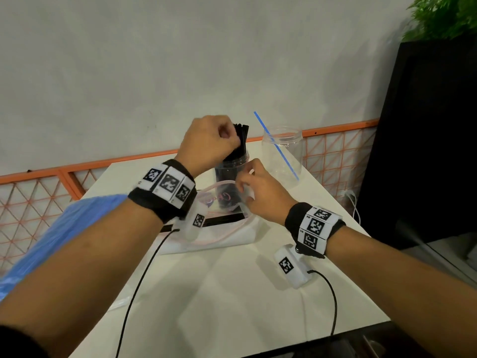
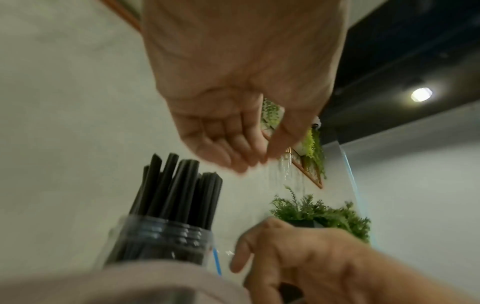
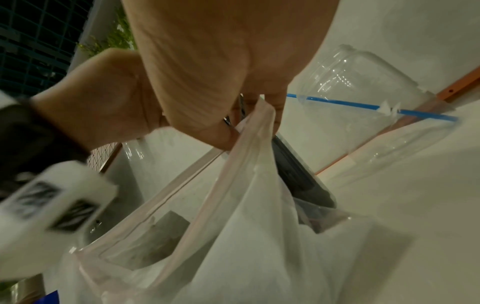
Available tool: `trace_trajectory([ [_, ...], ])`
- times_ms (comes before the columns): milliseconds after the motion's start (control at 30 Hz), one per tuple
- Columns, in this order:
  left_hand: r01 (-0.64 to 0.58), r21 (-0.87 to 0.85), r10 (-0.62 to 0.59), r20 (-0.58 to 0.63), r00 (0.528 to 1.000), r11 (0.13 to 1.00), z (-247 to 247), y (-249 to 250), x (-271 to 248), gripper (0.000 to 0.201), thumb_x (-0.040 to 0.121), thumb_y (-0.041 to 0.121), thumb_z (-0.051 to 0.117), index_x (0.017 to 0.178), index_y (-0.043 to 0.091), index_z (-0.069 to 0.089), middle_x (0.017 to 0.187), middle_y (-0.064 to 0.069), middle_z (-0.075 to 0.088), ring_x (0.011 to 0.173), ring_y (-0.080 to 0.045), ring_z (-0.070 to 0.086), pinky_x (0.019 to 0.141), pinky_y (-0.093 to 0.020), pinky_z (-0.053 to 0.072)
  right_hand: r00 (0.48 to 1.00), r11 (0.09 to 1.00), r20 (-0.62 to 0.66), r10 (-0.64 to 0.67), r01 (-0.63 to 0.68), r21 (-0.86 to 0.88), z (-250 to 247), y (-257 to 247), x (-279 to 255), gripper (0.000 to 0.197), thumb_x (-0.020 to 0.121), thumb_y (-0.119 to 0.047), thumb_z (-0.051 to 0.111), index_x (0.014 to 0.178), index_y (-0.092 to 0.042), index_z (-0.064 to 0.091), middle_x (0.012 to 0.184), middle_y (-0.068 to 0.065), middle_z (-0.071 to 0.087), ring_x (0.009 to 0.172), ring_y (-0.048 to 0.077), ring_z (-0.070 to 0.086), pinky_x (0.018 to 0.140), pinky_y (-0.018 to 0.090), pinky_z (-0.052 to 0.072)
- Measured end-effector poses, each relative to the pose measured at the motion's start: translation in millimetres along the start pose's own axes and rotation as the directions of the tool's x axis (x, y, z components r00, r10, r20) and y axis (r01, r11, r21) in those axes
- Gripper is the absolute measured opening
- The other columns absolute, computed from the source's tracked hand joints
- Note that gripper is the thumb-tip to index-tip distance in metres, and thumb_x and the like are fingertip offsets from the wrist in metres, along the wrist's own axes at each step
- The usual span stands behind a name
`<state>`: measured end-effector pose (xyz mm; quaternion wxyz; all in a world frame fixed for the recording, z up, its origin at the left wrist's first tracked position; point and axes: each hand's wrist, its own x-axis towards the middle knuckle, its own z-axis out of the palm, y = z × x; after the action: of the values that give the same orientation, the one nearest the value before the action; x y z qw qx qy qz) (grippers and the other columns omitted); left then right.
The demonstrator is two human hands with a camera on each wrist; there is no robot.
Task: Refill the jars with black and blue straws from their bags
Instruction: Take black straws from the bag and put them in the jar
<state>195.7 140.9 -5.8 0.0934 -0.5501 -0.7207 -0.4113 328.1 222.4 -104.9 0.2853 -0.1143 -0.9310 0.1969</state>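
My left hand [image 1: 210, 143] hovers beside the tops of the black straws [image 1: 238, 144], which stand nearly upright in their jar [image 1: 231, 171]; its fingers are loosely curled and hold nothing. Just below and nearer me, my right hand [image 1: 258, 191] pinches the rim of the bag [image 1: 227, 228], holding it open. More black straws lie flat inside.

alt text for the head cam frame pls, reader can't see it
Seen from above, a person's left hand hovers, fingers curled, at the tops of the black straws standing in a clear jar, while the right hand pinches the rim of a clear zip bag lying on the white table. Behind, a second clear jar holds one blue straw.
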Motion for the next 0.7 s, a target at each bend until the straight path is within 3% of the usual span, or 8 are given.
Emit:
trace_trajectory([
  [33,0.054,-0.028,-0.049,0.182,0.982,0.998,-2,1,-10,0.014,0.075,0.014,0.062,0.065,0.023,0.066,0.056,0.011,0.065,0.055,-0.004,0.060,0.058,-0.024,0.048,1.000,1.000,0.012,0.003,-0.003,-0.010,-1,0,-2,0.019,0.069,0.002,0.062,0.081,-0.012,0.060,0.111,0.004,0.042,0.085,0.021,0.051,0.069,0.032,0.048],
  [100,0.124,0.028,-0.119,0.541,0.833,0.992,-1,-2,-32,0.018,0.076,0.005,0.064,0.066,0.018,0.072,0.057,0.005,0.068,0.053,-0.006,0.063,0.055,-0.021,0.049,0.997,0.996,0.050,0.057,-0.054,-0.071,-1,0,-5,0.014,0.074,-0.003,0.060,0.078,-0.013,0.068,0.109,0.004,0.046,0.087,0.023,0.053,0.071,0.032,0.047],
  [133,0.065,0.117,-0.125,0.638,0.760,0.991,2,-6,-41,0.017,0.078,0.006,0.065,0.071,0.018,0.075,0.063,0.003,0.070,0.059,-0.006,0.063,0.058,-0.019,0.049,0.990,0.989,0.092,0.107,-0.096,-0.112,-1,0,-6,0.015,0.078,-0.007,0.060,0.082,-0.015,0.072,0.108,0.004,0.048,0.089,0.024,0.054,0.072,0.032,0.046],
  [233,-0.170,0.367,-0.165,0.722,0.672,0.914,18,-20,-64,0.019,0.092,0.021,0.057,0.090,0.019,0.076,0.088,0.006,0.071,0.080,-0.012,0.060,0.073,-0.021,0.044,0.940,0.955,0.246,0.236,-0.178,-0.237,3,-2,-9,0.024,0.085,-0.017,0.057,0.104,-0.022,0.072,0.106,0.007,0.051,0.093,0.026,0.057,0.075,0.029,0.045],
  [333,0.001,0.352,-0.279,0.740,0.612,0.936,28,-35,-75,0.021,0.097,0.014,0.050,0.102,0.014,0.071,0.078,0.001,0.068,0.060,-0.014,0.063,0.056,-0.020,0.050,0.917,0.935,0.282,0.281,-0.196,-0.296,6,-4,-11,0.034,0.084,-0.018,0.059,0.117,-0.021,0.067,0.110,0.008,0.059,0.101,0.027,0.058,0.076,0.025,0.039],
  [433,0.027,0.348,-0.295,0.751,0.590,0.937,33,-42,-86,0.026,0.088,0.011,0.058,0.111,0.020,0.068,0.071,-0.004,0.071,0.047,-0.014,0.064,0.045,-0.021,0.050,0.907,0.941,0.312,0.283,-0.200,-0.274,5,-7,-9,0.047,0.080,-0.013,0.061,0.126,-0.019,0.061,0.116,0.010,0.061,0.108,0.028,0.057,0.079,0.025,0.040],
  [567,-0.246,0.455,-0.198,0.728,0.656,0.856,44,-48,-101,0.033,0.082,0.022,0.064,0.115,0.028,0.065,0.079,0.014,0.057,0.080,-0.015,0.059,0.070,-0.024,0.042,0.897,0.941,0.319,0.307,-0.236,-0.241,5,-11,-9,0.059,0.077,-0.009,0.061,0.134,-0.019,0.053,0.128,0.009,0.058,0.116,0.026,0.054,0.094,0.028,0.043],
  [700,-0.267,0.478,-0.206,0.726,0.656,0.837,53,-53,-108,0.029,0.086,0.024,0.058,0.114,0.020,0.066,0.105,-0.003,0.063,0.089,-0.021,0.058,0.070,-0.026,0.038,0.892,0.946,0.336,0.303,-0.237,-0.222,6,-10,-12,0.060,0.078,-0.009,0.061,0.136,-0.018,0.051,0.131,0.009,0.056,0.118,0.026,0.053,0.097,0.029,0.043],
])
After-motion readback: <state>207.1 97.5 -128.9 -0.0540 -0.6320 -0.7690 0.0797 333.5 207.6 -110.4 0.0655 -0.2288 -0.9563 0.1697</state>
